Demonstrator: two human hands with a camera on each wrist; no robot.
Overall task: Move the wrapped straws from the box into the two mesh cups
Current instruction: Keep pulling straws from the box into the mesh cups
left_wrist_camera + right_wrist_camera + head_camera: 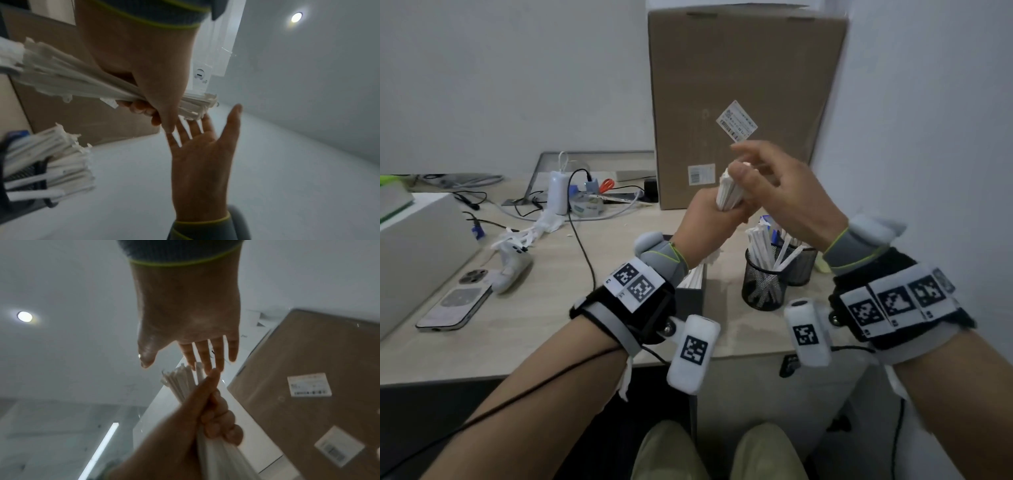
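Observation:
My left hand [709,212] grips a thick bundle of white wrapped straws [727,193] upright above the table. My right hand [784,185] hovers over it, fingers straight, fingertips touching the bundle's top ends. In the left wrist view the left hand [144,73] wraps the bundle [72,81] while the right hand's [201,162] palm stays flat. The right wrist view shows the same: the right hand [185,313] is spread and the left hand [213,418] is curled round the bundle [180,382]. Two black mesh cups [763,291] [799,267] below hold several straws. The dark straw box [690,301] sits under my left wrist.
A tall cardboard box [739,102] stands behind the hands against the right wall. A phone [455,305], a white controller [513,263], cables and a charger [558,192] lie on the table's left half. A white case [414,246] sits at the far left.

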